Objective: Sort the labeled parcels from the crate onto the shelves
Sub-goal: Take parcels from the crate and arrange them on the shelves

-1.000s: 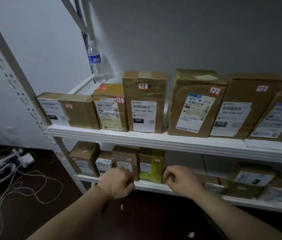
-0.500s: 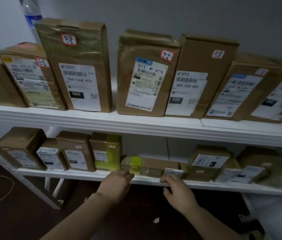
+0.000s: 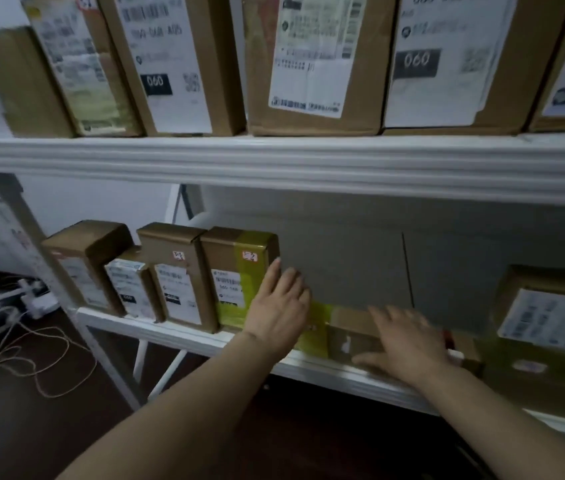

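A flat brown parcel (image 3: 350, 329) with yellow tape lies on the lower shelf (image 3: 177, 332). My right hand (image 3: 406, 344) rests flat on top of it with fingers spread. My left hand (image 3: 279, 308) reaches over its left end and lies against the side of the upright yellow-taped parcel (image 3: 239, 278). Neither hand closes around anything. Three more small labeled parcels (image 3: 173, 271) stand left of the yellow-taped one. Tall labeled parcels (image 3: 312, 60) line the upper shelf (image 3: 274, 161). No crate is in view.
A larger labeled box (image 3: 548, 327) sits at the right end of the lower shelf. White cables and a power strip (image 3: 28, 299) lie on the dark floor at the left. A white shelf upright (image 3: 66, 299) stands at the left.
The view has closed in on the lower shelf. Both hands moved forward from the shelf edge onto the flat parcel, the left one now up against the yellow-taped parcel.
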Demonstrator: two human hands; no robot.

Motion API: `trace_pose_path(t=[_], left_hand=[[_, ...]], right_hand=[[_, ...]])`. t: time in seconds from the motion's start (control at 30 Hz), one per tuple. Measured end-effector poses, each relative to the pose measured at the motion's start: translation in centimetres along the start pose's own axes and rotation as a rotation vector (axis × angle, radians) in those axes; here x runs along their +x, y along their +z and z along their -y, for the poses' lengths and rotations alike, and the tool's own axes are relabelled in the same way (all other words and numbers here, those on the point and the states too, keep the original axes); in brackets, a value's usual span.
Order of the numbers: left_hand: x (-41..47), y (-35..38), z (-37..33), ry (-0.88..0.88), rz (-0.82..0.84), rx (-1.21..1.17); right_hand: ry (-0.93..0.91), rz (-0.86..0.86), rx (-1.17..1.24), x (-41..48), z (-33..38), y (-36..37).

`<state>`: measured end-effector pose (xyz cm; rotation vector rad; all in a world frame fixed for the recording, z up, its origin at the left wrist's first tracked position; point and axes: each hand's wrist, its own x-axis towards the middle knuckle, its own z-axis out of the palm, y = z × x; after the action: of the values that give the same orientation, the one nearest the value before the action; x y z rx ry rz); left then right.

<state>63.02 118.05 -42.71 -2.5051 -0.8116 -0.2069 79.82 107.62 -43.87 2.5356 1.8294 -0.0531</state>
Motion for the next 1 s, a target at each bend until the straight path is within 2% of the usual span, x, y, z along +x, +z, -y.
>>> trace_pose_path(t=[0.1, 0.17, 0.23, 0.33, 0.47, 0.57, 0.73, 1.0], left_hand=[[-2.6, 2.3, 0.6, -0.226, -0.364, -0.247], [-4.4, 4.4, 1.3, -0.409, -0.504, -0.323], [-6.0, 6.3, 2.2, -0.630, -0.537, -0.412], [-8.8, 8.9, 2.7, -0.835, -0.415, -0.512], [-11.6, 12.4, 2.9, -0.723, 0.005, -0.566], [-11.8, 13.1, 3.3, -0.633, 0.212, -0.534], [-11.7, 13.1, 4.9, -0.533, 0.288, -0.355], [-11.6, 12.9, 6.0, -0.510, 0.287, -0.320]], right_hand=[[0.015, -0.159, 0.011, -0.1, 0.4, 1.3], [-0.024, -0.315, 0.097, 0.7, 1.4, 1.0], [-0.104, -0.369, 0.345, 2.2, 3.5, 0.3], [-0.178, -0.361, 0.741, 4.9, 7.2, -0.2], [-0.163, -0.353, 0.868, 6.8, 10.7, -1.5], [-0.145, -0.350, 0.889, 7.6, 12.1, -3.1], [-0.081, -0.373, 0.821, 8.4, 13.0, -3.7], [-0.072, -0.313, 0.851, 8.4, 13.8, -2.9]])
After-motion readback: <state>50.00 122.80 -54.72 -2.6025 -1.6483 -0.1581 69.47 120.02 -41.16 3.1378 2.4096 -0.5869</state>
